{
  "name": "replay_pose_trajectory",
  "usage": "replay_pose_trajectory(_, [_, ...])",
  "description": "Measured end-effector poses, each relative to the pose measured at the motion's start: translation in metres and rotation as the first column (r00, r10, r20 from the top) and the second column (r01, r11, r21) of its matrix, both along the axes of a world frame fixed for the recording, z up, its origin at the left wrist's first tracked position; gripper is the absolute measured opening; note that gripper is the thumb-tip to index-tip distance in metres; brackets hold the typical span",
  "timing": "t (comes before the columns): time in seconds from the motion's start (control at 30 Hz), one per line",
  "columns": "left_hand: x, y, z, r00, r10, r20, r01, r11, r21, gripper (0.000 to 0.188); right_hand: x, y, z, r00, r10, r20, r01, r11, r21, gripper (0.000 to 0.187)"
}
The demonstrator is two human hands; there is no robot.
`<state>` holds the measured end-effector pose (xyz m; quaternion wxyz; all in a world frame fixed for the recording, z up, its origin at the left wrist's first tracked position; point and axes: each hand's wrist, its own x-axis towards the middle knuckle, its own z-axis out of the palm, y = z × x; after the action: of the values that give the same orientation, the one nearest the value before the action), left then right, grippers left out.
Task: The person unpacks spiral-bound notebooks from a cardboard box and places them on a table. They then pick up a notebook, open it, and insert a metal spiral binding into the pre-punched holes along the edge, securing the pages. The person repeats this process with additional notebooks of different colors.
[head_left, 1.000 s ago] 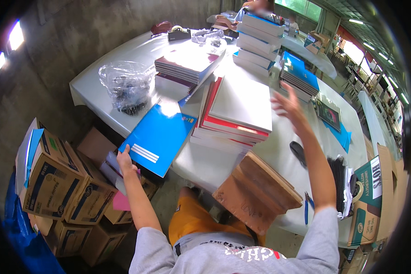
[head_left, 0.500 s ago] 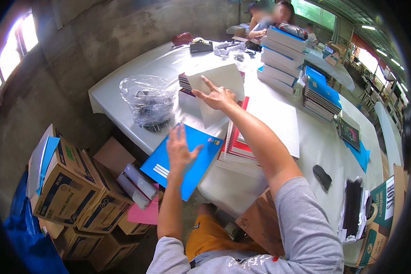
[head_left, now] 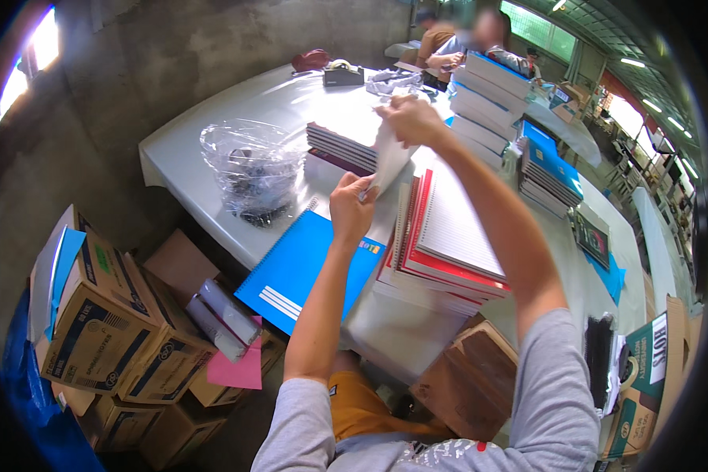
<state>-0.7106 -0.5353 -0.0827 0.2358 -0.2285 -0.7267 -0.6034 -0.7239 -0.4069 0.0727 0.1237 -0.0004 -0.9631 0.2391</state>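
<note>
Both my hands hold one white sheet [head_left: 387, 157] up above the table. My left hand [head_left: 352, 208] pinches its lower corner and my right hand [head_left: 411, 119] grips its upper edge. Below them a blue spiral notebook [head_left: 307, 271] lies flat, hanging over the table's near edge. To its right sits a stack of spiral notebooks [head_left: 444, 248] with red covers and a white lined page on top. Behind the sheet is a lower pile of dark-edged notebooks [head_left: 340, 141].
A crumpled clear plastic bag [head_left: 252, 167] sits on the white table [head_left: 204, 149]. Taller notebook stacks [head_left: 488, 98] and a blue-topped pile [head_left: 549, 165] stand further back, near two seated people [head_left: 464, 43]. Cardboard boxes [head_left: 102, 330] crowd the floor at left; a brown box [head_left: 468, 377] is below.
My left hand rose from the blue notebook and took the sheet's lower corner. My right hand lifted the white sheet off the pile and now holds it up.
</note>
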Motion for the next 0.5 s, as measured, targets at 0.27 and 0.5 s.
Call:
replay_pose_trajectory(0.27, [0.082, 0.04, 0.028, 0.872, -0.405, -0.276, 0.16, 0.768, -0.62, 0.027, 0.19, 0.155, -0.037, 0.948, -0.152, 0.281, 0.27, 0.853, -0.447, 0.104])
replay_pose_trajectory(0.5, [0.094, 0.04, 0.009, 0.989, -0.109, 0.104, 0.149, 0.803, -0.577, 0.099, 0.197, 0.196, -0.119, 0.787, -0.348, 0.509, 0.577, 0.707, -0.409, 0.108])
